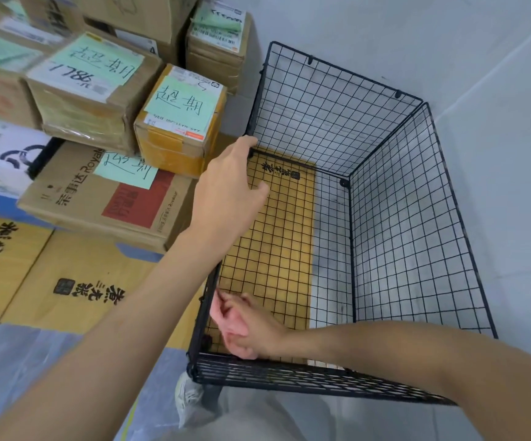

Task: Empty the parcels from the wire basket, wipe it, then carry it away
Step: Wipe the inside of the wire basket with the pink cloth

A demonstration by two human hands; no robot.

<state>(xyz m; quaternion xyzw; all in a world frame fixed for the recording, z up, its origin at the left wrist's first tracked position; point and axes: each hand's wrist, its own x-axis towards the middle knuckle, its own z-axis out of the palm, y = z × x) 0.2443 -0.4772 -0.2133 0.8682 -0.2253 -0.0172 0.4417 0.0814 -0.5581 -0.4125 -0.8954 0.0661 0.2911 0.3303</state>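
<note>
Cardboard parcels [92, 90]: brown boxes stacked just left of the basket [289, 377], reaching to the picture's left edge.
Notes [98, 58]: pale green slips with black handwriting, stuck on the box tops left of the basket.
Yellow box [178, 128]: on top of the stack, close beside the basket's far left corner; whether it touches I cannot tell.
Flat cardboard [76, 281]: yellow sheets with black print, lying under the stack and running on beneath the basket's left half.
Left hand [229, 183]: at the basket's far left corner. Its fingers are pressed together and bent over the top rim there, and the thumb stands apart, pointing into the basket.
Right hand [245, 326]: inside the basket by its near left corner, with the forearm crossing above the near wall. The fingers are curled close together against the left wall; whether they pinch a wire I cannot tell.
Basket: black wire mesh, upright, open at the top. The yellow cardboard shows through the left of its bottom grid and grey floor [331, 265] through the right.
Wall [496, 90]: pale grey, close behind the basket's far and right sides, where it forms a corner.
</note>
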